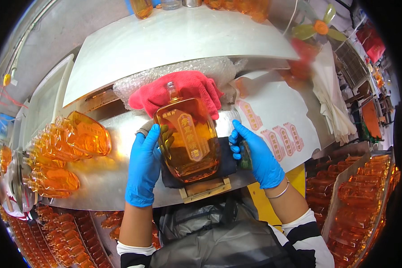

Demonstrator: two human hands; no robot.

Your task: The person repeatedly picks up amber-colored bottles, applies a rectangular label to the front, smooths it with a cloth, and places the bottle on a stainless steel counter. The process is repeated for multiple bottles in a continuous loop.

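Observation:
A flat-sided glass bottle (190,147) of amber liquid leans in front of me, with a pink-and-gold label on its face and pale pieces inside. Its neck rests against a red towel (143,99); under its lower part lies a black cloth (227,156) over a wooden stand (205,191). My blue-gloved left hand (143,167) is at the bottle's left edge, fingers closed around what looks like a grey-brown cloth (144,128). Just right of the bottle, my gloved right hand (257,156) is closed, fingers curled by a dark greenish thing, mostly hidden.
Several pink labels (281,142) lie on a white sheet at the right. Filled amber bottles (88,136) lie in stacks on the metal table's left. Bubble wrap (196,69) sits behind the towel. Trays of bottles (359,196) stand low at right; a fan (320,27) is beyond.

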